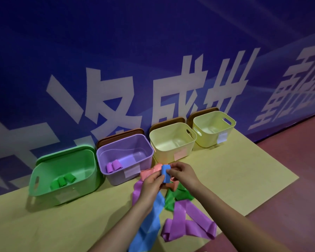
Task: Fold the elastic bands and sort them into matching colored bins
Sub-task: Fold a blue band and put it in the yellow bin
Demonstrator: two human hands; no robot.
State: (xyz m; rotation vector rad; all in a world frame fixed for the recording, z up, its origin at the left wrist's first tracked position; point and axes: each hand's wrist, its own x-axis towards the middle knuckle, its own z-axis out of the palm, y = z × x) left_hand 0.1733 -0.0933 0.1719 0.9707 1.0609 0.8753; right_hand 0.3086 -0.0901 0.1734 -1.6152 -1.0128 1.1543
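Both my hands hold a blue elastic band [165,173] above the yellow mat [235,171]. Its top end is rolled into a small cylinder; my left hand [151,182] and my right hand [182,173] pinch that roll from either side. The loose blue tail [149,226] hangs down to the mat. Beneath lie a pink band [149,172], a green band [178,194] and a purple band [189,224], unfolded. The green bin [44,179] holds rolled green bands [63,180]. The purple bin [145,157] holds rolled purple bands [113,166].
Two pale yellow bins [171,148] [214,132] stand to the right of the purple one, with nothing visible inside. Brown lids lean behind the bins against a blue wall with white lettering. The mat ends at a reddish floor [289,160] on the right.
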